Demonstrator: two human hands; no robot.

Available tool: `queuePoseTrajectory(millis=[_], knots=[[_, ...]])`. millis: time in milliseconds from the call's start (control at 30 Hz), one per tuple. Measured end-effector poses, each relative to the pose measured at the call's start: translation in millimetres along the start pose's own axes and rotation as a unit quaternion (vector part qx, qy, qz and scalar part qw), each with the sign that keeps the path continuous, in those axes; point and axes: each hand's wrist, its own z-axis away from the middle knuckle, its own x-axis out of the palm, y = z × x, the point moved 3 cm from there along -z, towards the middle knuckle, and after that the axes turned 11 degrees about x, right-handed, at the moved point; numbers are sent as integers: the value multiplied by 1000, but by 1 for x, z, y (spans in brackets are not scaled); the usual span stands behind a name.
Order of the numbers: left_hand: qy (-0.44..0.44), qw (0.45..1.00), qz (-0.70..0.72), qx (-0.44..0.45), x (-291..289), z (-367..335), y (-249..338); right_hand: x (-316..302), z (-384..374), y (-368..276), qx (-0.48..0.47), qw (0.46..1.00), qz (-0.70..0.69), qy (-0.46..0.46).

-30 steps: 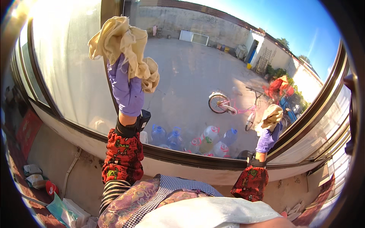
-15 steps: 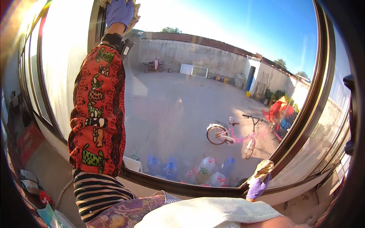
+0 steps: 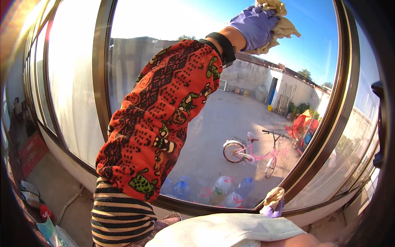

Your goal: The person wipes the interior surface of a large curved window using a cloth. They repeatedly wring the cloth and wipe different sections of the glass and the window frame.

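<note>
My left hand (image 3: pixel 255 26), in a purple glove, presses a crumpled beige cloth (image 3: pixel 286 29) against the upper part of a large window pane. Its arm reaches up across the glass in a red patterned sleeve cover (image 3: pixel 164 119) over a striped cuff. At the pane's lower right corner, my right hand (image 3: pixel 275 211), also gloved in purple, holds a second beige cloth (image 3: pixel 274 196) beside the dark frame (image 3: pixel 319 162). Most of the right hand's fingers are hidden by that cloth, and its forearm lies behind pale fabric (image 3: pixel 226 230).
Through the glass, a yard shows a pink bicycle (image 3: pixel 255 154), several large plastic bottles (image 3: pixel 222 185), a red cover (image 3: pixel 302 123) and a ladder (image 3: pixel 284 99). Another window with a white curtain (image 3: pixel 74 82) stands at left. Bags (image 3: pixel 49 232) lie at lower left.
My left hand has swept from the pane's upper left corner rightward across the top with its cloth. The right hand has shifted slightly down and left, still with its cloth.
</note>
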Motion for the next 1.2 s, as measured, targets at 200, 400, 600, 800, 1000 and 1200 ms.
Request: queuePoseTrajectory(millis=[200, 400, 600, 800, 1000, 1200], knots=[[-27, 983, -183, 0, -101, 101, -178, -40, 16, 9, 33, 997, 70, -10], [86, 914, -158, -364, -173, 242, -340, -29, 16, -45, 149, 978, -118, -87], [8, 938, -159, -308, -155, 160, -327, -21, 48, 5, 50, 997, 62, 17], [-2, 982, -104, -159, -72, -3, -159, -20, 76, 88, 39, 997, 41, 55], [64, 978, 196, -16, 30, -127, 17, -68, 69, 137, 196, 979, -18, 45], [8, 983, 34, 183, 109, -128, 135, -121, 73, 163, 216, 963, -118, 112]])
